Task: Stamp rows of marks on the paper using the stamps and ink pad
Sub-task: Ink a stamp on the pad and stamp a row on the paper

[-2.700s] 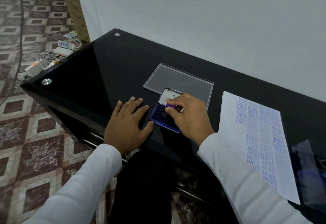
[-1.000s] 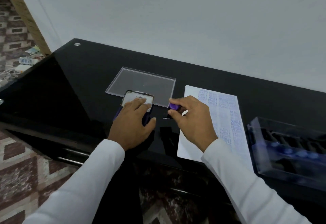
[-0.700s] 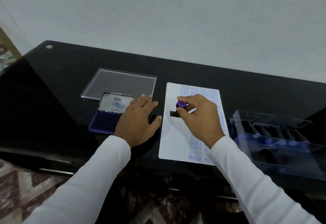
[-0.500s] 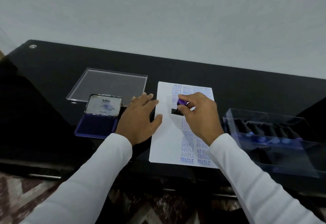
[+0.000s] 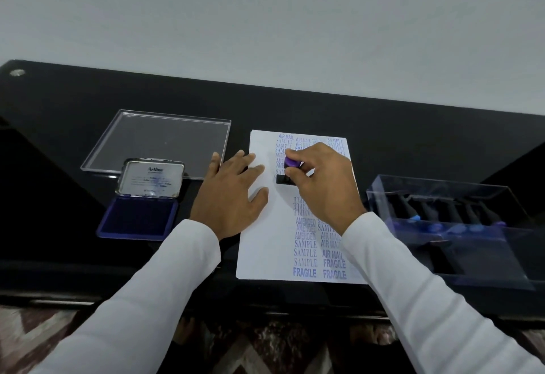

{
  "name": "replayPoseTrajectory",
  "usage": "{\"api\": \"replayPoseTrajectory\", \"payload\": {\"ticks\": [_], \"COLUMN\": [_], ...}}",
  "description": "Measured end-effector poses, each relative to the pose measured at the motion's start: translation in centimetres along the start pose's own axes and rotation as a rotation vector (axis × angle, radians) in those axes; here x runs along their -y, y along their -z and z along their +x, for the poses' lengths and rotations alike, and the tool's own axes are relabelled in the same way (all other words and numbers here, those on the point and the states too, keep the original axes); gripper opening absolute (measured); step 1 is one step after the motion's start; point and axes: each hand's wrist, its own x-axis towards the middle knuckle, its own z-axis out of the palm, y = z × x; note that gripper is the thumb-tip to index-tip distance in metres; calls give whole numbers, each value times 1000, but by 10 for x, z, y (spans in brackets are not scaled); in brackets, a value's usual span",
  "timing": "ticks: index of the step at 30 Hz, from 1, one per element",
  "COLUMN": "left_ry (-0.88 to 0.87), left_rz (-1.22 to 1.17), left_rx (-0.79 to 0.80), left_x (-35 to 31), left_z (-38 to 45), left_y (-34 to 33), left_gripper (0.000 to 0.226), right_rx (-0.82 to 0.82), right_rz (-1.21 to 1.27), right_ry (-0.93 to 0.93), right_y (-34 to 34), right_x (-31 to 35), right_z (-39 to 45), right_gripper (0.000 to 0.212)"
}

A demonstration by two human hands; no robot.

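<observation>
A white paper (image 5: 267,244) with columns of blue stamped words lies on the black table (image 5: 383,137). My right hand (image 5: 321,185) pinches a stamp (image 5: 287,171) with a purple knob and black base, set down on the paper's upper middle. Flat on the paper's left edge lies my left hand (image 5: 233,196), fingers spread, holding the sheet. The open ink pad (image 5: 138,217), a blue pad with a raised metal lid, sits to the left of that hand.
A clear plastic lid (image 5: 165,140) lies behind the ink pad. A clear box (image 5: 454,226) holding several more stamps stands to the right of the paper. A pale wall rises behind the table. Patterned floor tiles show below the front edge.
My right hand carried the stamp from the ink pad to the paper and set it down. My left hand left the ink pad and now presses the paper's left edge.
</observation>
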Motion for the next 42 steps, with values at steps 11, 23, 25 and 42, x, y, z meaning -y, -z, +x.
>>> {"api": "replayPoseTrajectory", "payload": {"ticks": [11,23,25,42], "left_ry": [-15,-14,-18,-17], "left_rz": [16,33,31,37], "left_rx": [-29,-31,-36,-35], "left_x": [3,4,4,5], "left_z": [0,-1,-1,-1], "left_y": [-5,-5,-5,-8], "left_gripper": [56,57,57,55], "right_rx": [22,46,54,48], "right_rz": [-16,-39,-46,-99], "right_ry": [-10,40,44,150], "right_y": [-8,-11,-10,-14], "right_x": [-3,-4,-4,-4], "right_z": [3,7,9,14], "right_gripper": [31,29,28,10]}}
